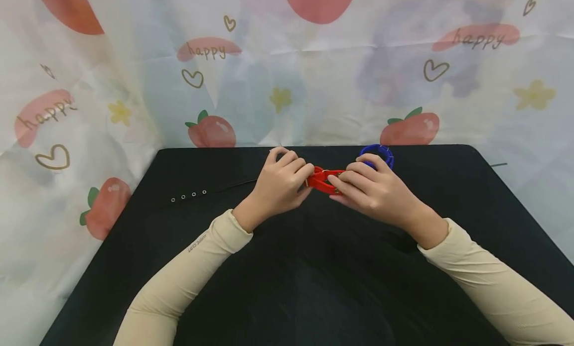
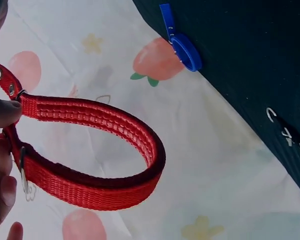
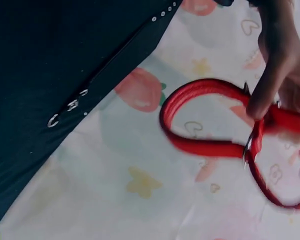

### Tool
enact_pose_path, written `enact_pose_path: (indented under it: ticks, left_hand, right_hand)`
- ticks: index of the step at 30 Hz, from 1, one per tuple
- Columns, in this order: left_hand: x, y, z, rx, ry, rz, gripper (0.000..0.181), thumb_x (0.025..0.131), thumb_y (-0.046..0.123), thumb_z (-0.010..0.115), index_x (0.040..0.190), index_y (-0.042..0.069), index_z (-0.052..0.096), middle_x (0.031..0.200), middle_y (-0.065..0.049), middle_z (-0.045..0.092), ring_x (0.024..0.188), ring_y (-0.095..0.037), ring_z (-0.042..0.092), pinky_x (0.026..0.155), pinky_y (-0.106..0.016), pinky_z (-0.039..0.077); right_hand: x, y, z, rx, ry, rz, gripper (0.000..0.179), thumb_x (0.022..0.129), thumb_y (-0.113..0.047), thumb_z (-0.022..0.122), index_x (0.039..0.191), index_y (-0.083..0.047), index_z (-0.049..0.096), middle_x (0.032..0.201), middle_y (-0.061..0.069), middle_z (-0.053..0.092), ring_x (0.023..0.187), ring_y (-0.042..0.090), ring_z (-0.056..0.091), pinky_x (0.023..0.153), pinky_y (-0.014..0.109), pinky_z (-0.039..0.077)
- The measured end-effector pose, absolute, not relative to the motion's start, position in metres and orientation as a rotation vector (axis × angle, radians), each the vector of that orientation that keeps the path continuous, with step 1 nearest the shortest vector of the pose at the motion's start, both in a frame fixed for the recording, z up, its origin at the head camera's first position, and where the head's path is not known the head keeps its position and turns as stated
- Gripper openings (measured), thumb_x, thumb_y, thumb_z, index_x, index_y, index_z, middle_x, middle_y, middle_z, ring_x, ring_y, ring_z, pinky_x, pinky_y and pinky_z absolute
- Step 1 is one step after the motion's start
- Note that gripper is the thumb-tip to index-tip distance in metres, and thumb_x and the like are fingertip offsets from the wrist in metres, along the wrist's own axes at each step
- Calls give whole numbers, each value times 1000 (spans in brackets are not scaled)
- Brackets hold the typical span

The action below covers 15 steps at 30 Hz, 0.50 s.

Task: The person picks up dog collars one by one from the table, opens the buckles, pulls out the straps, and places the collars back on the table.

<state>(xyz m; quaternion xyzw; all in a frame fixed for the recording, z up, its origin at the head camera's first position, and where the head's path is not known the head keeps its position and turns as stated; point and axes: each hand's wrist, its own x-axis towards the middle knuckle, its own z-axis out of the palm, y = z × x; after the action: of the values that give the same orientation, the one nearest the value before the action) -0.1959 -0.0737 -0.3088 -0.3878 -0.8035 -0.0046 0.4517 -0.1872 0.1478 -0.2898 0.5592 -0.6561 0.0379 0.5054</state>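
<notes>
Both hands hold a red dog collar [image 1: 317, 181] up between them above the table. My left hand [image 1: 280, 179] grips its left part, with curled fingers hiding some of the strap. Around the right end of the collar, the right hand [image 1: 372, 189] has its fingers bent and pinches the strap. A wide padded loop of the red collar [image 2: 100, 200] hangs out in the left wrist view, with metal eyelets and a ring near the thumb. From the right wrist, the red collar [image 3: 205, 147] appears as a larger loop and a smaller strap bend at the fingers.
A blue collar [image 1: 391, 162] lies coiled at the table's back edge, behind the right hand. Left of the left hand, a black collar [image 1: 242, 183] with several metal eyelets stretches across the black table [image 1: 305, 286]. A printed cloth [image 1: 314, 87] hangs behind the table.
</notes>
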Motion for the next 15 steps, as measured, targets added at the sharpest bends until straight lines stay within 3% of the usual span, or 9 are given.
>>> enact_pose_path:
  ticks: [8, 15]
  left_hand:
    - [-198, -80, -310, -933, -2028, -32, 18, 76, 29, 73, 79, 15, 62, 75, 4, 66, 79, -15, 57, 89, -39, 44]
    - [-201, -80, -312, -1008, -1934, -79, 14, 78, 25, 72, 78, 14, 63, 72, 4, 65, 77, -15, 58, 88, -39, 44]
  right_hand:
    - [-184, 154, -290, 1368, -1582, 178, 34, 96, -28, 53, 85, -2, 71, 73, 9, 66, 69, 24, 60, 73, 44, 47]
    - [-164, 139, -292, 1518, -1557, 219, 29, 95, -29, 54, 95, -7, 73, 77, 3, 66, 72, 18, 59, 76, 40, 48]
